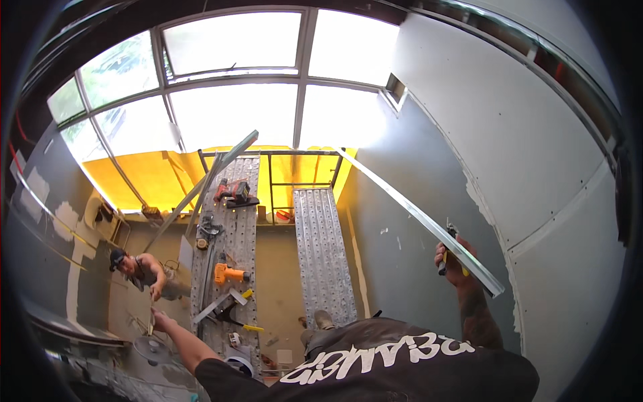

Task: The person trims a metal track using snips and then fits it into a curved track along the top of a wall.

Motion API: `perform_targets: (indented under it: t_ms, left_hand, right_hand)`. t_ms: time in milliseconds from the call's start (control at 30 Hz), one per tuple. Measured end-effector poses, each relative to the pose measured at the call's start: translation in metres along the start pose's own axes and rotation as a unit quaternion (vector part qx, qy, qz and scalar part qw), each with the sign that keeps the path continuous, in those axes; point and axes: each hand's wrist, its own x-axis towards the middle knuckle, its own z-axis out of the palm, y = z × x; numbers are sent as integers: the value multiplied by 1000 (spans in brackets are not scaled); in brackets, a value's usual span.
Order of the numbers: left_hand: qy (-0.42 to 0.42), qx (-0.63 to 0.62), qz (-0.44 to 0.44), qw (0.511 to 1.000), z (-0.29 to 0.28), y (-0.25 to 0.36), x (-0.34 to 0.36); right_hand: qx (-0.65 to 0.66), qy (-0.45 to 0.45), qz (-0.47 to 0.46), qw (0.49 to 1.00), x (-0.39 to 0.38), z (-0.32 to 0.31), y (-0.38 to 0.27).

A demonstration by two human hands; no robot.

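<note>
- Your right hand [455,262] is closed around a long metal rail [415,216], near the rail's closer end.
- That hand also has a small tool [447,249] with a yellow and black grip tucked in it, next to the rail.
- The rail runs from your right hand up and to the left, toward the railing [268,154] at the far end of the scaffold. It lies along the grey wall [522,134].
- Most of the rail sticks out far past your hand, so the long end is the heavy side.
- Your left hand [155,316] is far from the rail. It reaches down to the left and pinches a thin light strip [151,324].
- A person below [144,271] reaches up, with a hand just above yours.
- Between your arms lie two scaffold planks. The left plank [231,241] holds an orange drill [228,273] and a red drill [231,191].
</note>
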Motion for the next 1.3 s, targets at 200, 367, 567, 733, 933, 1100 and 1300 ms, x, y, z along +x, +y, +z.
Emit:
perform_targets:
  t_ms: [200, 367, 567, 733, 933, 1100, 1300]
  left_hand:
    - [-155, 101, -150, 971, -11, -42, -72]
    - [-357, 72, -158, 918, -22, -51, -314]
    - [-696, 99, -20, 711, -34, 20, -527]
    - [-834, 6, 294, 468, -31, 150, -597]
    - [-793, -49, 366, 485, -58, 168, -612]
    - [-716, -50, 329, 614, -88, 165, -613]
    - [-706, -23, 182, 684, -105, 160, -584]
  right_hand:
    - [39, 1, -1, 999, -2, 3, 0]
    - [105, 4, -2, 994, -5, 27, 23]
    - [48, -82, -37, 995, 21, 55, 72]
    - [1, -107, 0, 994, 33, 77, 119]
    - [-41, -67, 91, 993, 32, 92, 163]
    - [35, -54, 206, 976, 40, 89, 204]
    - [27, -70, 219, 973, 47, 85, 233]
